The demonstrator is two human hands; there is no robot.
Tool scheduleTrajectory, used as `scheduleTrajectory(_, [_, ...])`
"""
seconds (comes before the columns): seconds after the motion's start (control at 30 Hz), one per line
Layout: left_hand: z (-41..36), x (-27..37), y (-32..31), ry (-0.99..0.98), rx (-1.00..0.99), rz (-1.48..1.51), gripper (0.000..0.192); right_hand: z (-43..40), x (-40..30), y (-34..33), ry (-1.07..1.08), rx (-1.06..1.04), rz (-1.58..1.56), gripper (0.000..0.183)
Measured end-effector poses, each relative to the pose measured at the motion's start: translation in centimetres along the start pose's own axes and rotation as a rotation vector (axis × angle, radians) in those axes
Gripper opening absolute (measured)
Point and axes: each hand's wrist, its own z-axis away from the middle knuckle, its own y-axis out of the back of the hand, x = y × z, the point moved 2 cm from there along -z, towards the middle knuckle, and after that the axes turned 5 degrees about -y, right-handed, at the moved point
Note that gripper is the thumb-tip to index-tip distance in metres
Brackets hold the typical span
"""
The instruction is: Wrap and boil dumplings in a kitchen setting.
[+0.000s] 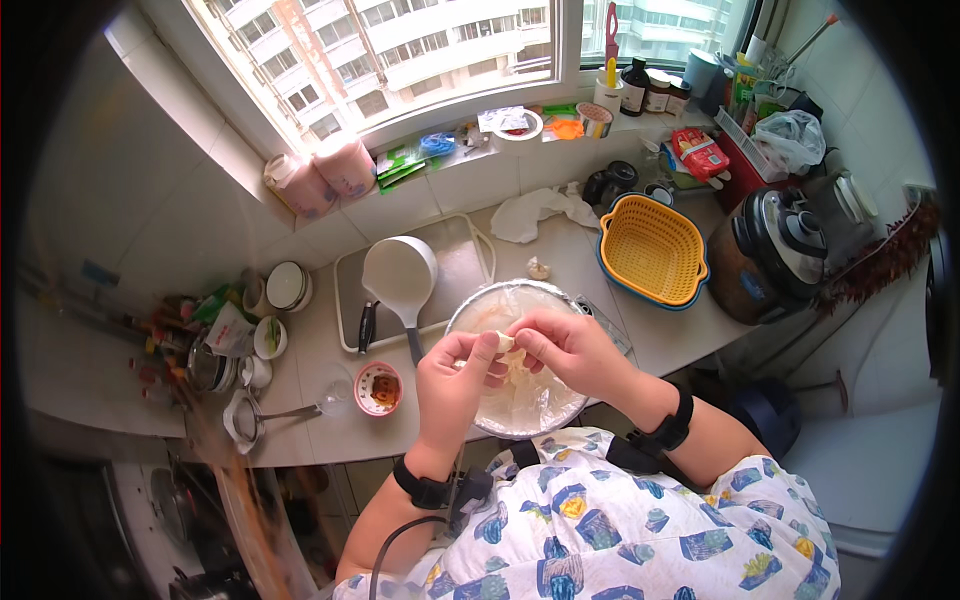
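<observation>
A pale garlic clove point(505, 343) is pinched between the fingertips of both hands. My left hand point(459, 373) grips it from the left, its thumb on top. From the right, my right hand point(566, 349) touches the clove with thumb and forefinger. Both are above a round metal basin point(517, 433) lined with clear plastic, where pale scraps lie that I cannot make out well. Beyond the basin, a partial garlic bulb point(538, 268) rests on the counter.
To the left are a white pan point(401, 274) on a tray point(469, 255), a black-handled knife point(367, 328), a small bowl point(378, 388) with brown sauce and a strainer point(246, 420). A yellow basket point(654, 247) and a pressure cooker point(772, 255) stand at the right.
</observation>
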Motion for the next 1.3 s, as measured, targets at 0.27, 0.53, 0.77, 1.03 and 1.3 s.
scheduleTrajectory(0.27, [0.2, -0.4, 0.3, -0.104, -0.104, -0.197, 0.025, -0.1, -0.1, 0.4, 0.427, 0.085, 0.612, 0.012])
scheduleTrajectory(0.53, [0.6, 0.5, -0.6, -0.201, -0.118, -0.272, 0.026, 0.2, -0.3, -0.1, 0.218, 0.022, 0.41, 0.011])
scheduleTrajectory(0.77, [0.6, 0.8, -0.6, -0.254, -0.125, -0.442, 0.024, 0.5, 1.0, -0.7, 0.258, 0.073, 0.31, 0.014])
scheduleTrajectory(1.03, [1.3, 2.3, -1.1, -0.498, -0.076, -0.8, 0.024, -0.5, 1.4, -1.4, 0.043, 0.024, 0.101, 0.024])
scheduleTrajectory(1.3, [0.8, 1.8, 0.2, -0.338, -0.082, -0.539, 0.031, -0.9, 2.3, -0.9, -0.043, -0.126, -0.179, 0.021])
